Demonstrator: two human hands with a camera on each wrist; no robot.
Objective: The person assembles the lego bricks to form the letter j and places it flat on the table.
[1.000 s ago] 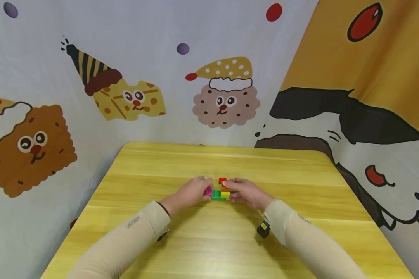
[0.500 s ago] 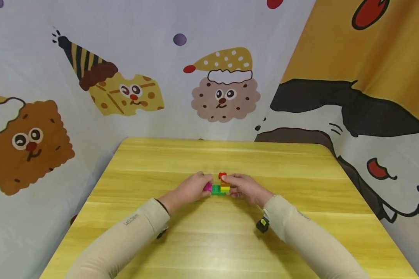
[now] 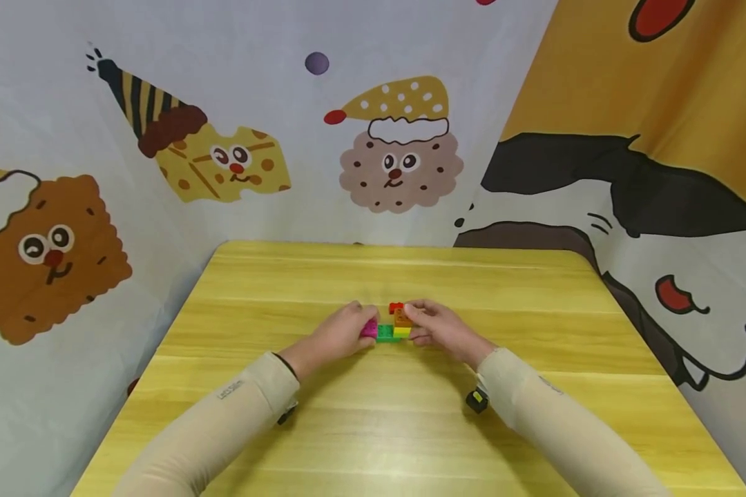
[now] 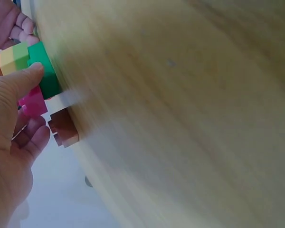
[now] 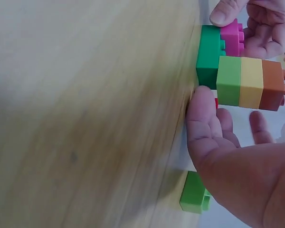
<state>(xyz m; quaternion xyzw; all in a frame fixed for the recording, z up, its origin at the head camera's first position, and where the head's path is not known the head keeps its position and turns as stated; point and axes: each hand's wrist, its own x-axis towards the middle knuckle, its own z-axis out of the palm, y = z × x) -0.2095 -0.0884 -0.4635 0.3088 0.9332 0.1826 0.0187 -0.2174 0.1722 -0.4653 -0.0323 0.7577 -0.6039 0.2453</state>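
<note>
My left hand (image 3: 338,335) pinches a pink toy building brick (image 3: 370,328) at the left end of a joined brick model. The pink brick sits on a long dark green brick (image 5: 209,54). On that brick's other end rises a stack of a light green brick (image 5: 229,80), a yellow brick (image 5: 251,83) and an orange brick (image 5: 273,85). My right hand (image 3: 444,331) lies beside this stack with its fingers loosely bent. One fingertip is at the dark green brick's end, while another finger stands apart from the stack in the right wrist view.
Behind the model is a red brick (image 3: 396,308). The left wrist view shows a brown brick (image 4: 64,128) and a white brick (image 4: 61,100) beyond the left hand. Another green brick (image 5: 194,192) lies past my right hand. The wooden table (image 3: 373,414) meets a printed curtain (image 3: 255,228).
My right hand has drawn slightly right, and its digit has come off the top of the orange brick, which now shows. The left hand keeps its hold. The head view has tilted slightly.
</note>
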